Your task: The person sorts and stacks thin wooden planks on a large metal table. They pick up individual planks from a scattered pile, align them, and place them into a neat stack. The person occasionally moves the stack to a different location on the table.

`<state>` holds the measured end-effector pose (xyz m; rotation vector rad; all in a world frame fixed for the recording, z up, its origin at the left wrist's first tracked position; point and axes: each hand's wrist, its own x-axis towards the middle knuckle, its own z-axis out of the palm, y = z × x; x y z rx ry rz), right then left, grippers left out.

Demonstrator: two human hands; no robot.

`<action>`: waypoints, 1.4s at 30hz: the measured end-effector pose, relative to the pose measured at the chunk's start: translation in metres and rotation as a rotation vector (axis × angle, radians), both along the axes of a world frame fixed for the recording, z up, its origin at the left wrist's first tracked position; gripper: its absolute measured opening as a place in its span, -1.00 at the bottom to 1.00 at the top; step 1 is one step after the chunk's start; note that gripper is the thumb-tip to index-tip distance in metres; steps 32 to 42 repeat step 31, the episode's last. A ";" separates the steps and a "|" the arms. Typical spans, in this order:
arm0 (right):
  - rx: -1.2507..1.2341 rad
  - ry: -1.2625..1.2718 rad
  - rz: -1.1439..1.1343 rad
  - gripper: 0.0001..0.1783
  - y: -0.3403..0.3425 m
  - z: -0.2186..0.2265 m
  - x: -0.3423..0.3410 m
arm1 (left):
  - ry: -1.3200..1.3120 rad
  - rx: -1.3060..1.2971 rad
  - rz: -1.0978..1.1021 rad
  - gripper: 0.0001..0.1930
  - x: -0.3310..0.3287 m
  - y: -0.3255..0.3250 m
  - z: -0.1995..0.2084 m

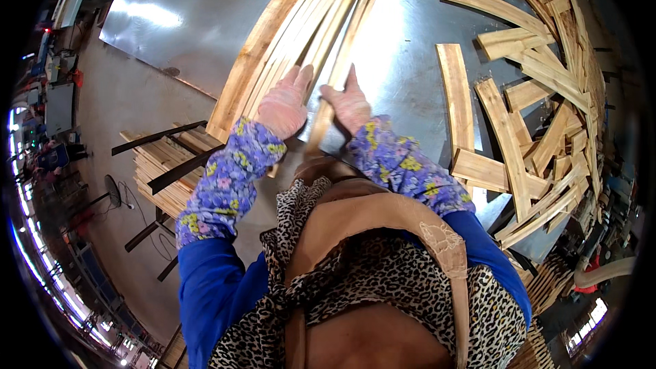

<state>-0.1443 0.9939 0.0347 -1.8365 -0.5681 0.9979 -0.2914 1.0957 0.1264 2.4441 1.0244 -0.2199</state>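
Observation:
A row of long, pale wooden strips [294,31] lies on the metal tabletop [403,89] in front of me, with a wider plank [249,61] along its left side. My left hand [281,108] rests against these strips, its fingers stretched out along them. To its right, my right hand [348,104] has its thumb and fingers on either side of a wooden strip [345,48] at the row's right edge. That strip's near end reaches toward my body. A narrow gap parts it from the strips on the left.
Loose boards [502,143] lie scattered across the table's right side, beside a curved heap of wood [574,41]. Below the table's left edge, stacked boards [164,171] sit on a rack with dark metal bars [181,171]. A floor fan [113,191] stands farther left.

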 end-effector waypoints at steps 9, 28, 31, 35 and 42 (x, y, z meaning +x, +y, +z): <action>0.105 0.294 -0.073 -0.04 0.004 -0.012 -0.009 | -0.071 0.377 -0.135 -0.21 -0.061 -0.005 -0.046; 0.382 -0.558 0.383 -0.44 0.095 0.171 0.114 | 0.241 0.215 0.176 0.10 -0.024 0.144 0.087; 0.347 0.233 0.734 -0.21 0.099 0.210 0.122 | 0.115 0.261 0.251 0.24 -0.076 0.161 -0.008; 0.347 0.233 0.734 -0.21 0.099 0.210 0.122 | 0.115 0.261 0.251 0.24 -0.076 0.161 -0.008; 0.347 0.233 0.734 -0.21 0.099 0.210 0.122 | 0.115 0.261 0.251 0.24 -0.076 0.161 -0.008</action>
